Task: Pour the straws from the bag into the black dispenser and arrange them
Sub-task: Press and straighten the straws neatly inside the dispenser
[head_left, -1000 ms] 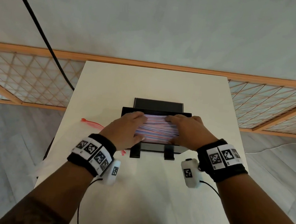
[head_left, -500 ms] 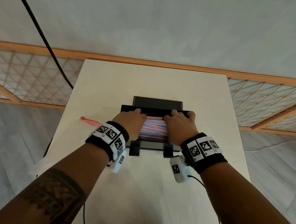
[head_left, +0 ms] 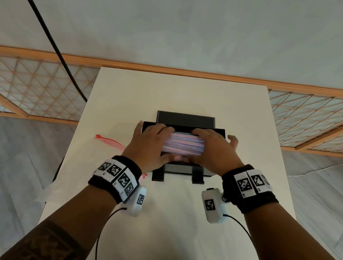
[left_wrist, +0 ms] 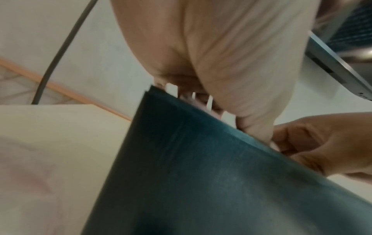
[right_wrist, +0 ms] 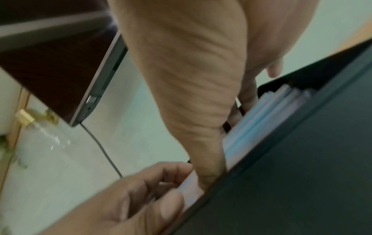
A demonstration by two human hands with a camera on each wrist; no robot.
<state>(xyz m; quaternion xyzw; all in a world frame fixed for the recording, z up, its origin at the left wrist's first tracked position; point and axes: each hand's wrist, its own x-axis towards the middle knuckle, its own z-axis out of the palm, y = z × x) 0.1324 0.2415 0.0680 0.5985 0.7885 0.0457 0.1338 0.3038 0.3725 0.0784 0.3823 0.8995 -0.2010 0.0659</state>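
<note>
The black dispenser [head_left: 180, 169], a rectangular box of smooth matte material with its lid raised at the far side and two short feet at the near edge, stood on the pale, smooth table [head_left: 183, 93]. The straws [head_left: 182, 144], thin tubes in pink, blue and white stripes, lay as a level horizontal bundle inside the open tray.

The left hand [head_left: 149, 146] rested over the left end of the bundle, fingers curved over the top of the straws and thumb tucked at the near side; it gripped that end. The right hand [head_left: 215, 151] did likewise at the right end, fingers arched over the straws and little finger spread outward past the dispenser's wall. Both hands pressed the bundle between them.

The left wrist view, blurred, showed the dispenser's flat dark side panel [left_wrist: 201, 174] with straw ends [left_wrist: 210, 103] projecting just above its rim beneath the palm [left_wrist: 231, 55]. The right wrist view showed pale blue and white straws [right_wrist: 261, 117] stacked within the black wall [right_wrist: 302, 159].

The bag [head_left: 110, 141], clear thin plastic with a red zip strip, lay flat on the table to the left of the dispenser, partly beneath the left wrist.

A black cable [head_left: 49, 32] ran down behind the table's far left corner.
</note>
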